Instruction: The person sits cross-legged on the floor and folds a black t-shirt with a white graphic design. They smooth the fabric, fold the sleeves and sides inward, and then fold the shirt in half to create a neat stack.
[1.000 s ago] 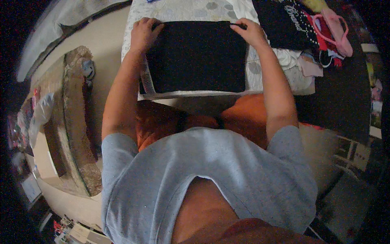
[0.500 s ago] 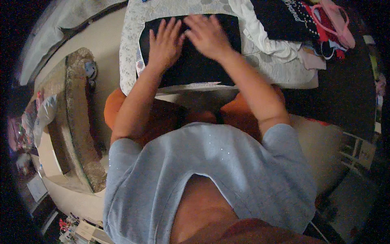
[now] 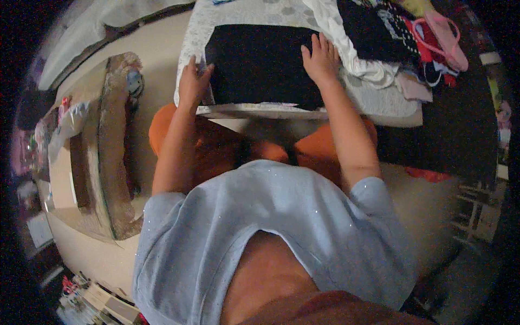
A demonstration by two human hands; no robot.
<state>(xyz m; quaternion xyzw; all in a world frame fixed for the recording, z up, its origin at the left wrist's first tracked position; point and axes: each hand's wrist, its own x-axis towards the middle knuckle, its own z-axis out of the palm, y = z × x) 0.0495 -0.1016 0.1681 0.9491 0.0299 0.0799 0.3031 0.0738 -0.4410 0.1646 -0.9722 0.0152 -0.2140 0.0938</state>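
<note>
A piece of black cloth [image 3: 260, 65] lies flat as a rough rectangle on a pale, floral-patterned padded surface [image 3: 371, 103]. Along its near edge a thin strip of light printed material shows. My left hand [image 3: 193, 84] is at the cloth's left edge, thumb toward the black fabric and fingers apart. On the opposite side, my right hand [image 3: 322, 59] rests at the right edge with its fingers stretched out. Neither hand holds anything.
A crumpled white cloth [image 3: 371, 73] runs along the right of the black piece. Beyond it is a pile of dark clothes [image 3: 368, 32] with a pink strappy item [image 3: 447, 40]. A lace-covered piece of furniture [image 3: 111, 151] stands at the left.
My hands have moved apart, from the middle of the black cloth out to its left and right edges. The view has shifted slightly.
</note>
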